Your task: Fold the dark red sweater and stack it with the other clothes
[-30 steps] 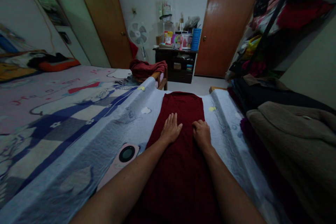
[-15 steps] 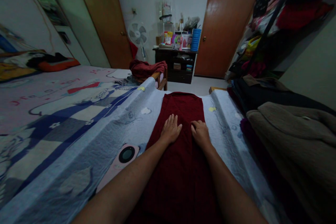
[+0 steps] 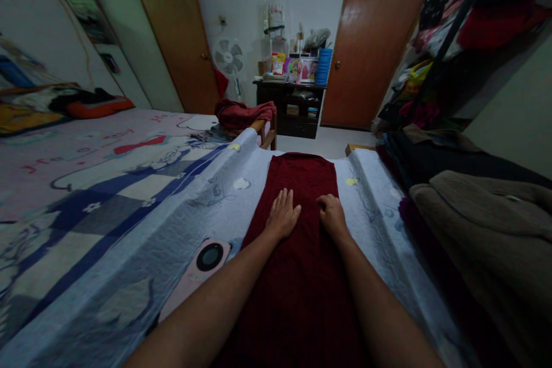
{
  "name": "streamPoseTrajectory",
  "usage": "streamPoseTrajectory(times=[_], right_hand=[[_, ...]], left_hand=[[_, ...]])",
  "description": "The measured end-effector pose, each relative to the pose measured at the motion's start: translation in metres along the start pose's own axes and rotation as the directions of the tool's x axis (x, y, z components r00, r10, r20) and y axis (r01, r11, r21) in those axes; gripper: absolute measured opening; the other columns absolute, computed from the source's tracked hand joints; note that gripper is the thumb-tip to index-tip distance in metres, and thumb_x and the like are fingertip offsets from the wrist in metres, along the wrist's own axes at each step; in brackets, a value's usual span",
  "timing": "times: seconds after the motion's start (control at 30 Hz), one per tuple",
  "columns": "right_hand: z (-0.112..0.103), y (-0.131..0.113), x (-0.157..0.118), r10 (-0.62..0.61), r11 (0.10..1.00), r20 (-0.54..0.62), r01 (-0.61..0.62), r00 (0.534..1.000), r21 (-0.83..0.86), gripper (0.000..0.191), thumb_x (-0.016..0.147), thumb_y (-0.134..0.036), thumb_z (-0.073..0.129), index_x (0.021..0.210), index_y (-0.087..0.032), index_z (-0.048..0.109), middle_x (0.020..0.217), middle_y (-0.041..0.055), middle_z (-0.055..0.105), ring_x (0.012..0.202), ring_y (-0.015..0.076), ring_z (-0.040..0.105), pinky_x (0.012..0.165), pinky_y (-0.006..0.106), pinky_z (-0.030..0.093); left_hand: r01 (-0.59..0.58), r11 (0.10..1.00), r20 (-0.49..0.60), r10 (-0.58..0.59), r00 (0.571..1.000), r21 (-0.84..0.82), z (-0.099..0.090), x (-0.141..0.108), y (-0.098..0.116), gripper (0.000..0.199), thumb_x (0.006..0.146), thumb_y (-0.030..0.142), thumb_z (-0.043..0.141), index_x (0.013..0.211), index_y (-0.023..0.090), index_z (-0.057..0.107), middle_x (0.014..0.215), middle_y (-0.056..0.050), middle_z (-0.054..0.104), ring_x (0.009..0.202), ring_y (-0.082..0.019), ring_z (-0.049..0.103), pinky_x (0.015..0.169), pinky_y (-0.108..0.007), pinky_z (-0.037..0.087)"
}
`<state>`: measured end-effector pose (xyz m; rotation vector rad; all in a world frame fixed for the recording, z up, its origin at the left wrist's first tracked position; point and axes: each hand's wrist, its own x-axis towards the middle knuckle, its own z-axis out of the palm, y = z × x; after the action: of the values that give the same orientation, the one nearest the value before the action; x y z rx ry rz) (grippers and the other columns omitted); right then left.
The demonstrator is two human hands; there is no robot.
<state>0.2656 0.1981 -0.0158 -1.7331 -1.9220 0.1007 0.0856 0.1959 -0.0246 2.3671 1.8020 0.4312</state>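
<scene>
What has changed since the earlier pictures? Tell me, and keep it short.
The right hand edged slightly toward the left hand, then slightly back; no hold is visibly taken or released. The whole view slid a touch too. The left hand stays flat on the red cloth, which lies as it did, as does the pink phone.

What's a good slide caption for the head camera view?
Left hand flat, right hand curled, both at a red cloth laid over a blue sheet.
</scene>
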Motion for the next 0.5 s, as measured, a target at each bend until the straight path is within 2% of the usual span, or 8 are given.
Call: streamPoseTrajectory(times=[0.3, 0.5], right_hand=[[-0.005, 0.0001, 0.0004, 0.023, 0.997, -0.052, -0.027, 0.998, -0.079, 0.022, 0.083, -0.011, 0.05, 0.092, -0.021, 0.068, 0.092, 0.0054, 0.061, 0.087, 0.0195, 0.048, 0.078, 0.029, 0.034], [-0.0036, -0.0038, -0.0011, 0.035, 0.998, -0.001, -0.035, 0.999, -0.05, 0.022, 0.089, -0.024, 0.053, 0.103, -0.024, 0.069, 0.1, 0.0053, 0.062, 0.092, 0.0207, 0.048, 0.08, 0.03, 0.033]], left_hand=[[0.015, 1.0, -0.01, -0.015, 1.0, -0.012, -0.0004, -0.0001, 0.0012, 0.062, 0.098, 0.043, 0.026, 0.15, 0.009, 0.02, 0.157, -0.019, 0.021, 0.146, -0.027, 0.015, 0.115, -0.045, 0.022], [-0.003, 1.0, 0.005, 0.003, 1.0, -0.004, -0.0003, 0.0004, 0.0007, 0.063, 0.098, 0.042, 0.025, 0.15, 0.006, 0.021, 0.157, -0.019, 0.02, 0.146, -0.027, 0.015, 0.116, -0.043, 0.021]])
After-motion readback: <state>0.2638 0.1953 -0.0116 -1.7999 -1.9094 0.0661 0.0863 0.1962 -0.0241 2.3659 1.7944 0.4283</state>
